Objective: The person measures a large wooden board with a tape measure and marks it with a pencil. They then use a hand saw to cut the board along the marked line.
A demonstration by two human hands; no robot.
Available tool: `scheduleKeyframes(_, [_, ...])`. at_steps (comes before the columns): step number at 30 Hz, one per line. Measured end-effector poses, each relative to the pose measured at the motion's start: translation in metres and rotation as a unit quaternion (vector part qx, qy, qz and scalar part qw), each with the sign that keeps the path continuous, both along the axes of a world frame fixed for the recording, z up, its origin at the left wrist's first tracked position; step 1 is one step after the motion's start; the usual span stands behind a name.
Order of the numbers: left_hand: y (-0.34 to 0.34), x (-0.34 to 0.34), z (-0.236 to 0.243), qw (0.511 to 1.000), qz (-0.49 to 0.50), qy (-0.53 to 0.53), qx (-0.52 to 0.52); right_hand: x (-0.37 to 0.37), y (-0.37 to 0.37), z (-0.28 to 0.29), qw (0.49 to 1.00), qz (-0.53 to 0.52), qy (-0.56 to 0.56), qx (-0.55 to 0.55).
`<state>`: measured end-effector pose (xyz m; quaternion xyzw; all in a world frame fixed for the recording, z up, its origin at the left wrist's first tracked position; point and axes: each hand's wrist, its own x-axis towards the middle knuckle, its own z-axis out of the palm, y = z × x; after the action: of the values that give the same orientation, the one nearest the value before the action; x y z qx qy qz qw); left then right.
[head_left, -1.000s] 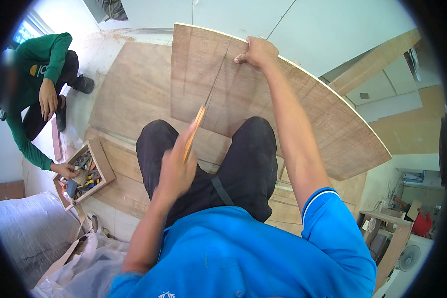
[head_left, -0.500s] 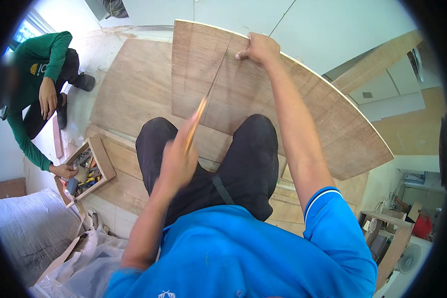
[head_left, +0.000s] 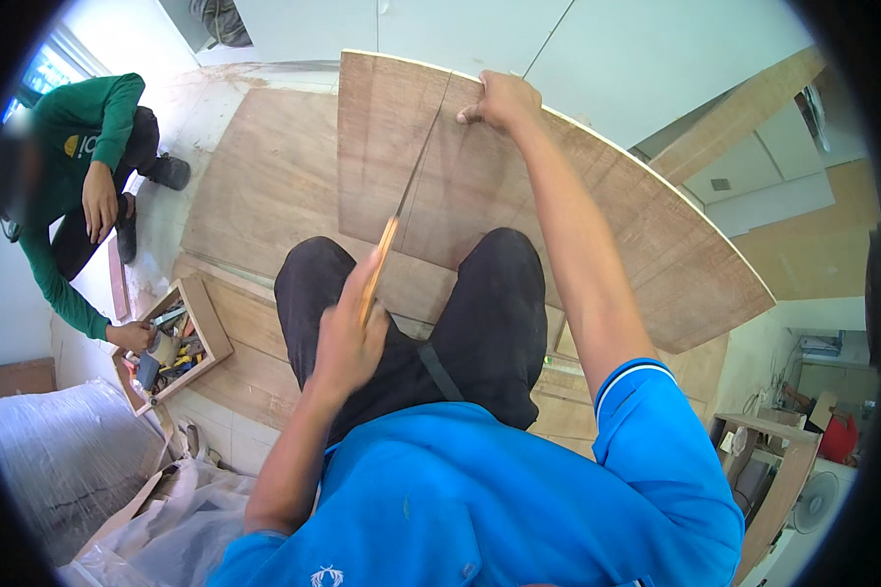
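Note:
My left hand (head_left: 349,342) is closed around the light wooden handle (head_left: 381,262) of a hand saw. Its thin dark blade (head_left: 421,161) appears nearly edge-on, running away from me across a large brown plywood board (head_left: 656,245). A fine dark line lies beside the blade on the board. At the far, pale edge of the panel, my right hand (head_left: 509,102) grips it, with the thumb on the top face and the fingers over the edge, partly hidden. The board lies just beyond my bent knees, beside the blade.
More plywood sheets (head_left: 255,176) lie underneath on the floor. To the left, a person in green (head_left: 73,176) crouches with one hand in a wooden tool box (head_left: 215,328). A plastic-wrapped bundle (head_left: 69,440) stands near left; white cabinets (head_left: 460,29) line the far side.
My left hand and the saw handle have come slightly toward me along the board. My right hand keeps its grip on the far edge. The other person's hand stays at the tool box.

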<state>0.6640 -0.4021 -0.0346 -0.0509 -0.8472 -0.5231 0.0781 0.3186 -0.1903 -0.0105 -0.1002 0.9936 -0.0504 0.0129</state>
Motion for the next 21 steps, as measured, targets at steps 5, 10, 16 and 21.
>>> scheduleKeyframes(5, [0.004, -0.054, -0.017, 0.997, 0.011, -0.069, -0.039, 0.003, -0.018, -0.001, 1.0, 0.015, -0.01, 0.006])
scheduleKeyframes(10, [0.003, -0.073, -0.047, 0.998, 0.06, 0.005, 0.008, -0.004, -0.017, -0.002, 1.0, 0.025, 0.011, -0.005])
scheduleKeyframes(16, [0.002, 0.022, 0.017, 0.998, 0.05, 0.037, -0.02, -0.005, -0.012, -0.003, 1.0, 0.003, -0.006, 0.0])
scheduleKeyframes(21, [0.004, -0.039, -0.027, 0.999, 0.015, -0.016, 0.028, -0.009, -0.007, 0.0, 1.0, -0.008, -0.009, 0.009])
